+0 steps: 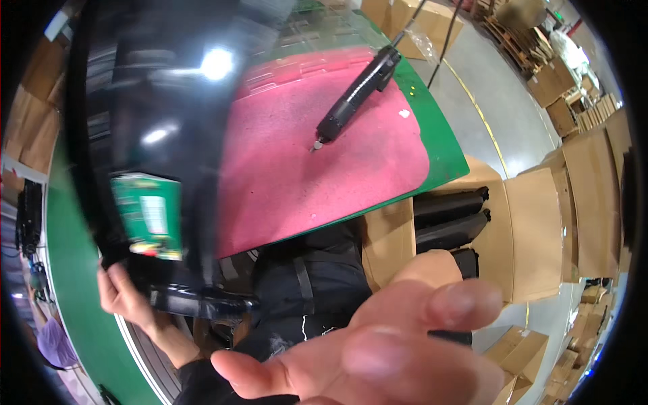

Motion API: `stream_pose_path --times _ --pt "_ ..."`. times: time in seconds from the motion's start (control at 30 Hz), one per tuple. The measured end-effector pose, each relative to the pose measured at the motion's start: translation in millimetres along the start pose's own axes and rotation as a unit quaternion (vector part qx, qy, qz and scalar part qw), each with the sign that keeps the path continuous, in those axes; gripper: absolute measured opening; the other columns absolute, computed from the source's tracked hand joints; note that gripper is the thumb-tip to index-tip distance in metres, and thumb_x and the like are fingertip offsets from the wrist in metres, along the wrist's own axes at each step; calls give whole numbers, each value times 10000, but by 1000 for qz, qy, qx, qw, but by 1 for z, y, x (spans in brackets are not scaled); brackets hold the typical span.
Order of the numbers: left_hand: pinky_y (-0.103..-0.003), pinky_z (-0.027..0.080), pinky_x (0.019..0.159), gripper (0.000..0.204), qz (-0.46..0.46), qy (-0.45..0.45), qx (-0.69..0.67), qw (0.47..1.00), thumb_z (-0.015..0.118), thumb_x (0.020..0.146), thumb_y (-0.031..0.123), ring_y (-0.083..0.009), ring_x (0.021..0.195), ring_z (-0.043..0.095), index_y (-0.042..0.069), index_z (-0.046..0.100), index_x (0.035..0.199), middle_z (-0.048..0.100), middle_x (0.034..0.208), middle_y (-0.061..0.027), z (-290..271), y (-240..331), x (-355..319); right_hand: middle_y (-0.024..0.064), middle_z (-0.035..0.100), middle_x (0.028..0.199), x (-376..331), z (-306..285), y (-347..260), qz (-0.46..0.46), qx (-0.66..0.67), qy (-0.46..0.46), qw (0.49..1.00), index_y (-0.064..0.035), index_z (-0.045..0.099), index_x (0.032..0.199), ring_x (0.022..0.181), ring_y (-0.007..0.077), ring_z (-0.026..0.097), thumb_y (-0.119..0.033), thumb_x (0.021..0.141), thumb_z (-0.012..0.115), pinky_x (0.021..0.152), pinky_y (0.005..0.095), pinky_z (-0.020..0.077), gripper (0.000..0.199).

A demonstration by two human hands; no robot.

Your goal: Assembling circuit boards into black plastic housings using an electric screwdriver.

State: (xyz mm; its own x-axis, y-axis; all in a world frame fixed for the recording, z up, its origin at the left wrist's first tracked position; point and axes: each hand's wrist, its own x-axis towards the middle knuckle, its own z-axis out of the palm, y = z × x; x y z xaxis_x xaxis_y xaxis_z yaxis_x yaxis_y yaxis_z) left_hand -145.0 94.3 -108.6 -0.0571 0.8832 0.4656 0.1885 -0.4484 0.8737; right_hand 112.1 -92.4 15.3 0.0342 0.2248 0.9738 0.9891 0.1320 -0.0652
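The left hand point(129, 301) is grasping a long, glossy black plastic panel point(165, 115) by its lower corner.
The panel is hiding the left part of a round-cornered pink mat point(324, 185); the blurred right hand point(405, 341) is spreading its fingers, released.

Brown cardboard boxes point(594, 189), yellow floor line point(489, 127), person in purple point(58, 343)
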Motion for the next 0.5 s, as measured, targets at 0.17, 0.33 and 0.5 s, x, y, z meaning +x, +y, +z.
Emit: stream_pose_path --times 0.17,0.33,0.5 --pt "-423 475 1007 411 -253 104 -349 896 610 891 166 -301 1058 646 -78 591 1222 650 1195 -172 -88 -12 35 86 580 1020 -1 -57 69 19 14 87 996 -35 633 969 922 232 573 -138 645 789 802 366 441 374" --pt "-455 500 967 449 -243 145 -259 924 605 794 156 -313 1037 642 -90 579 1170 646 1119 -195 -126 -42 60 72 566 969 -9 20 30 28 -7 156 987 -32 623 955 882 215 561 -161 636 807 756 345 436 390" --pt "-384 460 857 712 -221 -105 -455 856 619 804 130 -358 1200 482 -146 322 1389 457 1370 -265 -172 -86 113 59 552 918 -19 -7 42 26 -62 231 971 -29 612 940 843 197 549 -184 626 825 709 323 431 409"
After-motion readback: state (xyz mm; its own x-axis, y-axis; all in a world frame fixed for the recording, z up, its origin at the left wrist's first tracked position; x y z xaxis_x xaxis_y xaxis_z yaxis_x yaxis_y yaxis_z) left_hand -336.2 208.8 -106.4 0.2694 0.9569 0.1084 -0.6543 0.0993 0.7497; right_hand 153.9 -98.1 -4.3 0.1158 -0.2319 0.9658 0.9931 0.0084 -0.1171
